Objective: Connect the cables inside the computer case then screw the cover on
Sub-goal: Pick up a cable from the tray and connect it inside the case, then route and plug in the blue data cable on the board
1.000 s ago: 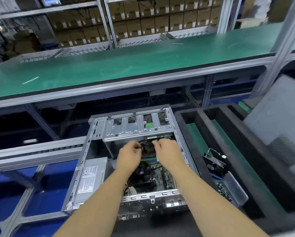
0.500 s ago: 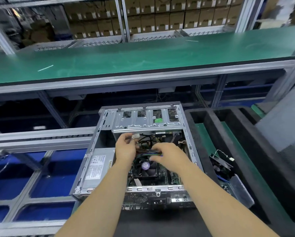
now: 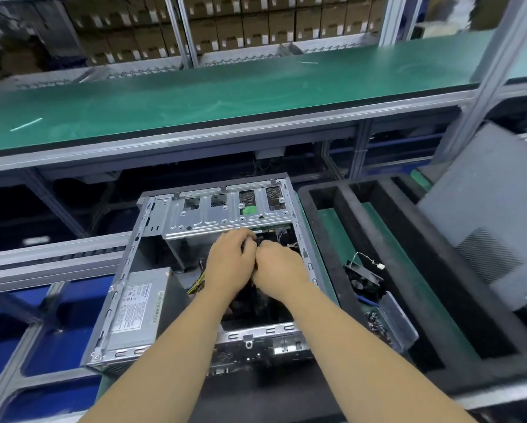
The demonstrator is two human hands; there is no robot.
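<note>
The open computer case [image 3: 125, 270] lies on its side in front of me, with the drive cage [image 3: 225, 213] at its far end. Both my hands are inside it, just below the cage, knuckles touching. My left hand [image 3: 230, 264] curls its fingers round a dark bundle of cables [image 3: 257, 239]. My right hand [image 3: 279, 270] grips the same bundle from the right; its fingertips are hidden. Yellow wires [image 3: 196, 285] show left of my left wrist. The grey cover panel [image 3: 484, 224] leans at the right, off the case.
A silver power supply [image 3: 137, 306] fills the case's near left corner. To the right a black foam tray [image 3: 408, 227] holds a small fan [image 3: 364, 279] and a clear box [image 3: 399, 322]. A green workbench shelf [image 3: 225, 96] runs above and behind.
My hands have come together and moved up toward the drive cage. Before, the left held a white connector up and the right gripped the cables lower down. The view has shifted and blurred.
</note>
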